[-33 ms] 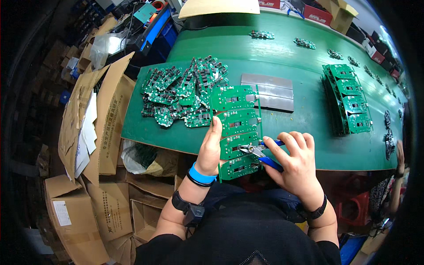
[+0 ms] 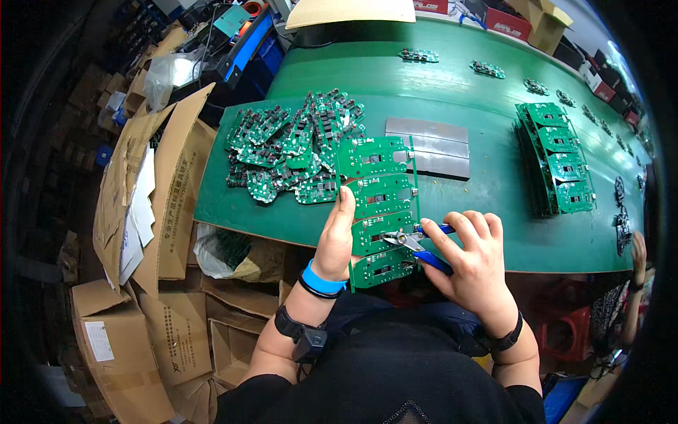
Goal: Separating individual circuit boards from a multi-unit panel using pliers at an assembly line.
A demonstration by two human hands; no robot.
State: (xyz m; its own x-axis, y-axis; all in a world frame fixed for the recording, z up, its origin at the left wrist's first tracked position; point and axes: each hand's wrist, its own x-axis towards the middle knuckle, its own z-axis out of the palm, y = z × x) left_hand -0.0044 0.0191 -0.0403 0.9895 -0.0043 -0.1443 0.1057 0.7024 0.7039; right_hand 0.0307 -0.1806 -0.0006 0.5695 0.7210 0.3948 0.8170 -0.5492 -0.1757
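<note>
My left hand (image 2: pixel 335 240) grips the left edge of a green circuit board panel (image 2: pixel 374 194), made of several joined boards. The panel is tilted over the table's near edge. In my right hand (image 2: pixel 472 263) is a pair of blue-handled nippers (image 2: pixel 432 261), its handles between my thumb and fingers. The nippers' jaws lie over the gap between the panel's two nearest boards. Left of the panel is a heap of separated circuit boards (image 2: pixel 272 138) with black parts. A grey ridged block (image 2: pixel 438 146) lies just beyond the panel, partly covered by it.
A stack of board panels (image 2: pixel 565 166) stands on the right of the green table (image 2: pixel 487 205). Single boards (image 2: pixel 487 69) lie in a line along the far green surface. Open cardboard boxes (image 2: pixel 162 212) crowd the left side. Another person's hand (image 2: pixel 639 256) shows at the right edge.
The other person's hand at the right edge has shifted slightly toward the near side. My hands, the panel and the nippers look unmoved.
</note>
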